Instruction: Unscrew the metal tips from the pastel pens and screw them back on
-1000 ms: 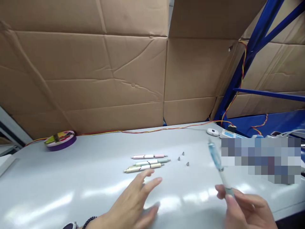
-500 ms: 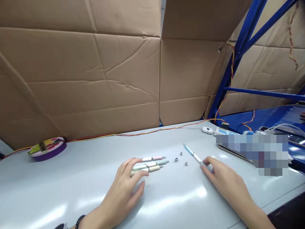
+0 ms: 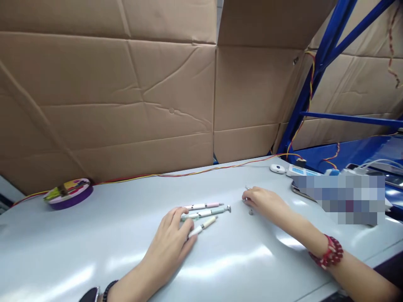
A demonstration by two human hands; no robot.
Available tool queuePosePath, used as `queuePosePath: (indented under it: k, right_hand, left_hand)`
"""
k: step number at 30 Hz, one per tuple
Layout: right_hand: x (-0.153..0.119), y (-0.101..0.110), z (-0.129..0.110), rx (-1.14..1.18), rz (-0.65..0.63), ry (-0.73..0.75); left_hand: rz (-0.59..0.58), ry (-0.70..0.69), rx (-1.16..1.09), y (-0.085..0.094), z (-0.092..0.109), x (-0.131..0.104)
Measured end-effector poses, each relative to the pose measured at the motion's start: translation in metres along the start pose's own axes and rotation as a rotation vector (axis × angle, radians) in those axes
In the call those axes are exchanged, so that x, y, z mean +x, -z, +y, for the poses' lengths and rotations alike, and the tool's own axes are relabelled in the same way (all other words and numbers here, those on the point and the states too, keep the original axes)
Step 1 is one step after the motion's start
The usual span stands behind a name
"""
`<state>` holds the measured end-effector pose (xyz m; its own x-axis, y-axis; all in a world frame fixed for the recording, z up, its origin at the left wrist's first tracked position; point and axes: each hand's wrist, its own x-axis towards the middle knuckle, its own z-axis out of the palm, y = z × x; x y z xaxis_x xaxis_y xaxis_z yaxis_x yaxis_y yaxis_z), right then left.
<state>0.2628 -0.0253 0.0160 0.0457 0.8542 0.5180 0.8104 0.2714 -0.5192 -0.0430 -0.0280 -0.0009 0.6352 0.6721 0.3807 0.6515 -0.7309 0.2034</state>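
Three pens lie side by side near the middle of the grey table: a pink-and-white pen [image 3: 204, 206], a green-and-white pen [image 3: 204, 214] and a yellow-and-white pen [image 3: 206, 224]. My left hand [image 3: 173, 241] rests over their rear ends, thumb and index finger closed on the yellow pen. A small metal piece [image 3: 228, 208] sits at the green pen's tip. My right hand [image 3: 264, 202] has its fingers pinched together at small metal bits; what they hold is hidden. Just past its fingers shows a thin pen tip [image 3: 247, 188]. Another metal piece [image 3: 251, 212] lies below it.
A round purple-edged box [image 3: 71, 198] stands at the far left. Red and yellow wires [image 3: 189, 172] run along the back edge, before cardboard sheets [image 3: 157, 105]. At the right are a white power strip [image 3: 296, 170], a blurred pile and a blue metal frame [image 3: 315, 75].
My right hand has left the rear of the blue pen and moved up and left to the metal bits. The yellow pen has tilted away from the green one. The view has shifted slightly.
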Motion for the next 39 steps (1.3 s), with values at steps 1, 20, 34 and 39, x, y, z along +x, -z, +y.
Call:
queuePosePath:
  k: [1,20,34,39]
  right_hand:
    - [-0.001,0.003,-0.001,-0.026,-0.044,0.003]
    - [-0.084,0.009,-0.047,0.407,-0.022,0.26]
    - [-0.086,0.005,-0.048,0.336,-0.14,0.37]
    - [-0.083,0.004,-0.05,0.345,-0.074,0.435]
  left_hand:
    - [-0.001,-0.001,-0.037,0.002,0.002,0.001]
    - [-0.19,-0.076,-0.356,0.006,0.034,-0.012]
    - [-0.239,-0.115,-0.309,-0.001,0.032,-0.014]
    - [-0.379,-0.005,-0.399,0.003,0.038,-0.017]
